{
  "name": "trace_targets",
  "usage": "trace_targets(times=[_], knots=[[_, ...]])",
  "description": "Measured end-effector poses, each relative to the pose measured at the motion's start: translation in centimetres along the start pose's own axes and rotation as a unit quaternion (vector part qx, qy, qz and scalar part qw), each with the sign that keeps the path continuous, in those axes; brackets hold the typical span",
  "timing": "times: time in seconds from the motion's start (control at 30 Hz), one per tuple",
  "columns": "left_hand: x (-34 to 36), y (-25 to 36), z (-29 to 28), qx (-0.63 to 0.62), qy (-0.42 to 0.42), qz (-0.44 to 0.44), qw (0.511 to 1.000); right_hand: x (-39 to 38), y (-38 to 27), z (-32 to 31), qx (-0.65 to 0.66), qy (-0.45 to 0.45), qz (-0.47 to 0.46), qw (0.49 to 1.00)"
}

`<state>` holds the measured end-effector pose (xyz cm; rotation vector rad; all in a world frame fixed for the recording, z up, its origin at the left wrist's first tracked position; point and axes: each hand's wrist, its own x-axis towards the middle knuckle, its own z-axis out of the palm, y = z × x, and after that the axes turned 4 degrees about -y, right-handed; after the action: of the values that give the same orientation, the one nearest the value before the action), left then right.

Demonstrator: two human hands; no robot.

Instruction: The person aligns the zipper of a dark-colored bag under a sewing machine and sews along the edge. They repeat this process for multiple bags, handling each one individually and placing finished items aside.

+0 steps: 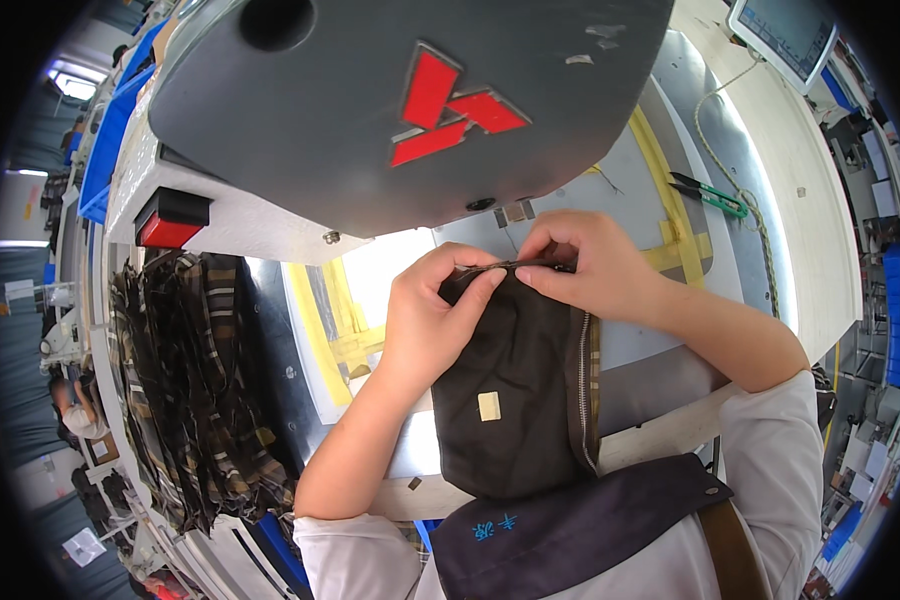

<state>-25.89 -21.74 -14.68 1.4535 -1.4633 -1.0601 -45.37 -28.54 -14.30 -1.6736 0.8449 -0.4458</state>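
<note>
A dark brown fabric piece [510,400] with a metal zipper [583,400] along its right side hangs from my two hands toward my lap. Its top edge is pinched between thumb and fingers of my left hand [432,310]. Close beside it, my right hand [595,265] grips the same edge, thumb toward me. A small pale yellow patch [489,406] sits on the fabric's front, and a strip of plaid shows beyond the zipper. Both hands are just below the grey head of a sewing machine [350,110]; the machine's needle area is partly hidden.
Plaid fabric pieces [195,390] lie heaped at the left. A red switch [170,231] is on the machine's white side. Yellow tape [675,220] marks the metal work plate. Green-handled snips [710,196] and a cord [740,180] lie at the right, below a screen [788,40].
</note>
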Motion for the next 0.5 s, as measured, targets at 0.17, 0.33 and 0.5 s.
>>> trace_targets(times=[0.17, 0.33, 0.5], knots=[[0.07, 0.11, 0.01, 0.002, 0.002, 0.013, 1.0, -0.15, 0.02, 0.24, 0.04, 0.006, 0.02, 0.999], [-0.07, 0.04, -0.04, 0.003, 0.007, 0.012, 1.0, -0.25, -0.73, 0.0, 0.021, -0.002, 0.032, 0.999], [0.23, -0.01, 0.04, 0.01, 0.01, 0.013, 1.0, -0.25, -0.01, 0.23, -0.025, 0.029, -0.04, 0.998]])
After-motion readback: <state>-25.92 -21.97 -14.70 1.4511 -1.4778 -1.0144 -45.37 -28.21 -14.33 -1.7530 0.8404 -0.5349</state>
